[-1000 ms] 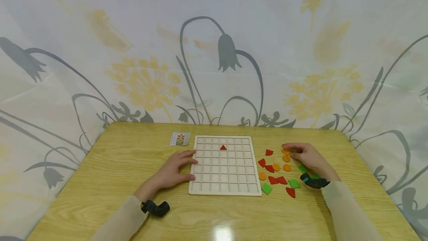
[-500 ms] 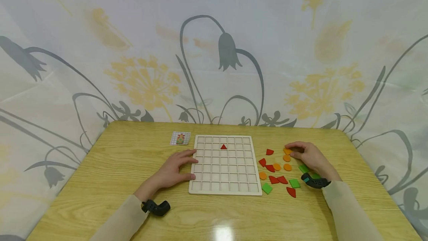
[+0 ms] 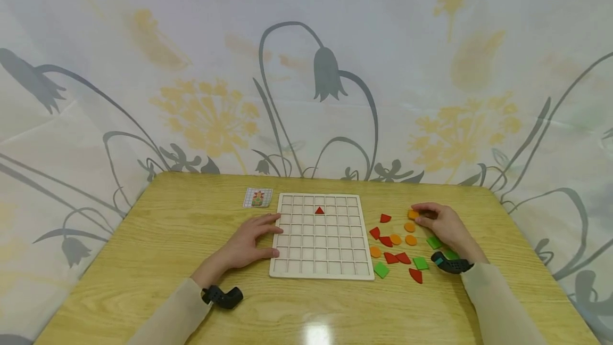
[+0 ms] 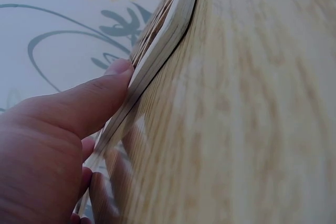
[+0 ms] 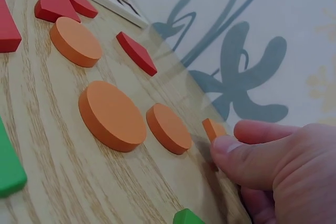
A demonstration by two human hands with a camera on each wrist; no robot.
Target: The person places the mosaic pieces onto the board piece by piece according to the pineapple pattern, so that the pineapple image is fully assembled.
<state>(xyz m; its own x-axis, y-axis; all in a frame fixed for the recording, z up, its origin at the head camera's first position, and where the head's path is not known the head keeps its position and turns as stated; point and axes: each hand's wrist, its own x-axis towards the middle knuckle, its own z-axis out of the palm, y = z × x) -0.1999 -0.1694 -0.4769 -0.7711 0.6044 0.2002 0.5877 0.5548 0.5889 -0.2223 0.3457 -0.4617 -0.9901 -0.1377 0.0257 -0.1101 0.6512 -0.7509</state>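
My left hand (image 3: 251,241) rests at the left edge of a pale gridded board (image 3: 321,274), fingers extended, fingertips on its rim. In the left wrist view the thumb (image 4: 100,95) touches the board's side. Out to the right, my right hand (image 3: 442,222) pinches a small orange piece (image 5: 212,128) between thumb and forefinger; the fingers hide much of its shape. A red triangle (image 3: 319,211) sits in a cell of the board's second row from the far side. Orange discs (image 5: 112,116) lie beside the right hand.
Several red quarter-round pieces (image 3: 415,276) and green squares (image 3: 381,270) lie between the board and the right hand. A small card with a coloured pattern (image 3: 257,198) lies beyond the left hand. A patterned wall cloth (image 3: 297,121) rises behind the wooden table (image 3: 268,313).
My right hand has moved slightly to the right, and the orange piece in its fingers has shifted right and away from the nearest disc. The left hand and the board stay put.
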